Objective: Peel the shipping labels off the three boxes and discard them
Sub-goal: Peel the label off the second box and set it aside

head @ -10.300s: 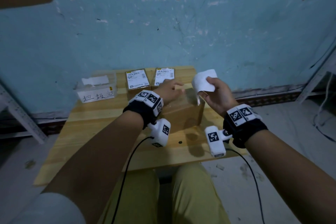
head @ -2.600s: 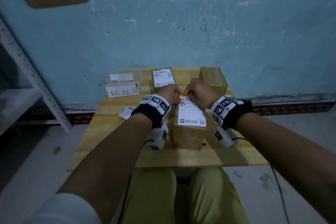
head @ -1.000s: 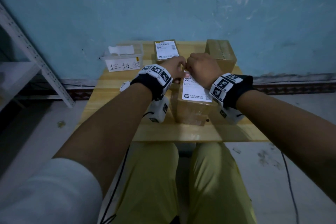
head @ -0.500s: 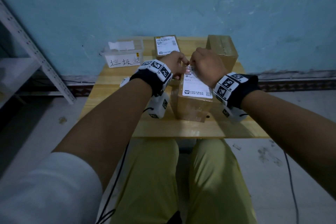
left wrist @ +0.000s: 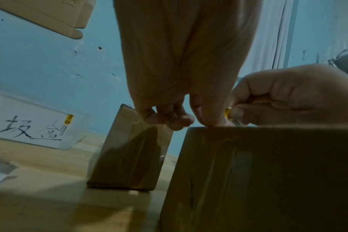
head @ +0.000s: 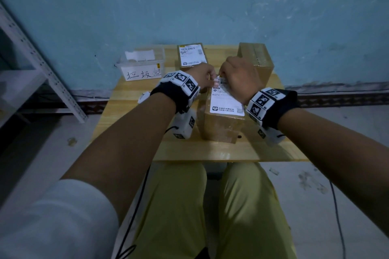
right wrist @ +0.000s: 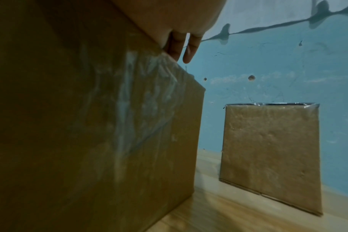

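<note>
Right hand grip is clamped on the label corner; left hand fingertips curl against the box beside it. Pulling sharply risks tearing the label.

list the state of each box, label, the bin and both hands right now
near box: label on, far edge lifting
back left box: label on
back right box: no label
bin: open, white paper inside
left hand: fingers curled at label's far edge
right hand: pinches label edge
</note>
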